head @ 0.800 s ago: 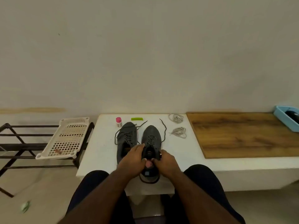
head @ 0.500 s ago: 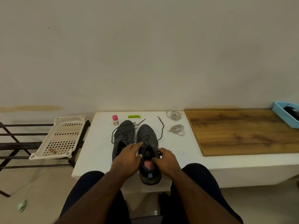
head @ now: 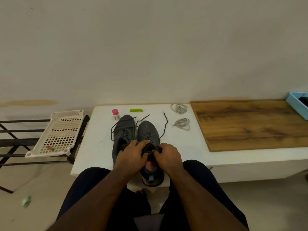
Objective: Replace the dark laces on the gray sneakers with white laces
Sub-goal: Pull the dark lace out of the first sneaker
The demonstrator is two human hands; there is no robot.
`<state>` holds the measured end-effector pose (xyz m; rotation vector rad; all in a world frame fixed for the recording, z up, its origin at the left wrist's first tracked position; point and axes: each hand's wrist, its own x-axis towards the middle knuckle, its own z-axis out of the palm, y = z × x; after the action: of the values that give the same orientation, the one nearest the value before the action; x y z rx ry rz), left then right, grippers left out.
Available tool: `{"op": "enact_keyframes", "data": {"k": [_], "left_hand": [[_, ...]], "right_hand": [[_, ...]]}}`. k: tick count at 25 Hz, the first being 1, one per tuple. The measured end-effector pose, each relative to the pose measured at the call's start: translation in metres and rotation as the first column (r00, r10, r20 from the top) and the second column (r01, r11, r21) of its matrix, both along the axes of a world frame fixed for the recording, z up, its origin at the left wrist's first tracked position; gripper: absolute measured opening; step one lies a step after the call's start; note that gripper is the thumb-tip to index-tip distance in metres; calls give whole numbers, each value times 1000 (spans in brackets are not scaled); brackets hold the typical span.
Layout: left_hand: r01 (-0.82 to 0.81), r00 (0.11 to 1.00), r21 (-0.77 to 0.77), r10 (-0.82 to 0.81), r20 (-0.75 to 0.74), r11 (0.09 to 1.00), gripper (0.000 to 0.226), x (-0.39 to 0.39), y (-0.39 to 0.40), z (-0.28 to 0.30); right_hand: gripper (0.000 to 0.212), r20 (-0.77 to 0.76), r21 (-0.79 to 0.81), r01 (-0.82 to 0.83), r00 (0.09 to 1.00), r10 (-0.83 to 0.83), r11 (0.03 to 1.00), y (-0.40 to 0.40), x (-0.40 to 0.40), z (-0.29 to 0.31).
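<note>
Two gray sneakers with dark laces stand side by side on the white table (head: 93, 147). The left sneaker (head: 124, 129) lies untouched, its lace loose. The right sneaker (head: 147, 130) has its heel over the table's front edge. My left hand (head: 131, 155) grips this sneaker at the left of its opening, fingers stretched over the lacing. At the top right eyelets, my right hand (head: 168, 155) pinches the dark lace (head: 165, 124), whose free end trails back across the table. Two bundles of white laces (head: 179, 108) (head: 181, 124) lie behind on the right.
A small pink-capped bottle (head: 115, 114) and a green strip (head: 136, 110) sit behind the sneakers. A wooden board (head: 250, 124) covers the table's right side, with a blue tray (head: 296, 105) at its far end. A white perforated tray (head: 61, 134) rests on a black rack at left.
Both hands have shifted from the heel opening up to the top of the lacing on the right sneaker. My right fingers have closed on the dark lace.
</note>
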<state>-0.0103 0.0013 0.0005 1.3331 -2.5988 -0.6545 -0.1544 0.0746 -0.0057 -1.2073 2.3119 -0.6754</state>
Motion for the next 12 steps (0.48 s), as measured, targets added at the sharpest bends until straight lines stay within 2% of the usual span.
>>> {"op": "enact_keyframes", "data": {"k": [3,6,10,12], "left_hand": [[-55,997,40,57,-52,998,47,-2,-5,0],[-43,998,59,46,-49,997,46,1,-2,0],[48,999,-175,-47,8,983,48,-13,-3,6],[110,994,-207,-112,-1,972,39,-18,-4,7]], "right_hand": [[18,16,24,0,1000,-1,1000,-2,-9,2],[18,45,18,-6,999,6,1000,1,-11,1],[19,58,-6,-5,998,6,1000,3,-11,0],[19,67,-13,-5,998,5,1000,6,-8,0]]}}
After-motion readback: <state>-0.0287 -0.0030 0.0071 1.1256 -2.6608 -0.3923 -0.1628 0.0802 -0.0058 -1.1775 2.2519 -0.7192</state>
